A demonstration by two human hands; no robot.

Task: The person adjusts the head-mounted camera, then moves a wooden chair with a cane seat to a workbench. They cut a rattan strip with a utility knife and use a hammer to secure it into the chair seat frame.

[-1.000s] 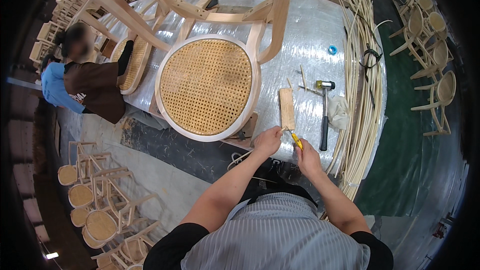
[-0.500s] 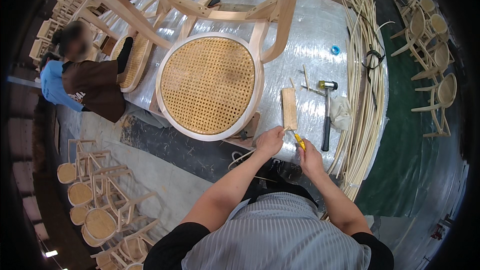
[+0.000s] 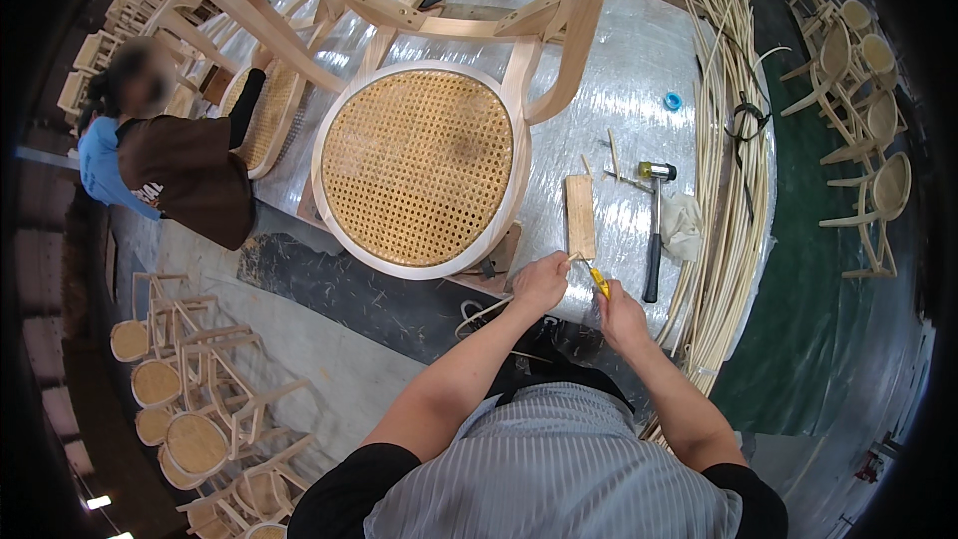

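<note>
My left hand (image 3: 540, 282) is closed around a pale cane strip (image 3: 482, 315). Its tip sits at the near end of a small wooden block (image 3: 580, 216), and the rest trails back toward my lap. Gripped in my right hand (image 3: 623, 319) is a yellow utility knife (image 3: 599, 281), its blade pointing at the strip's tip by the block; whether it touches is too small to tell. To the left of my hands stands a wooden chair frame with a round woven cane panel (image 3: 414, 170) in a pale rim.
Right of the block lie a mallet (image 3: 654, 230), a white cloth (image 3: 681, 227) and a blue ring (image 3: 673, 101). A tied bundle of cane strips (image 3: 720, 190) borders the plastic-covered table (image 3: 609, 60). A co-worker (image 3: 190, 175) is at the left; chairs (image 3: 200, 439) stand on the floor.
The co-worker at the left has shifted, with the arm reaching farther up over another cane panel. My hands, the knife and the strip stay nearly where they were.
</note>
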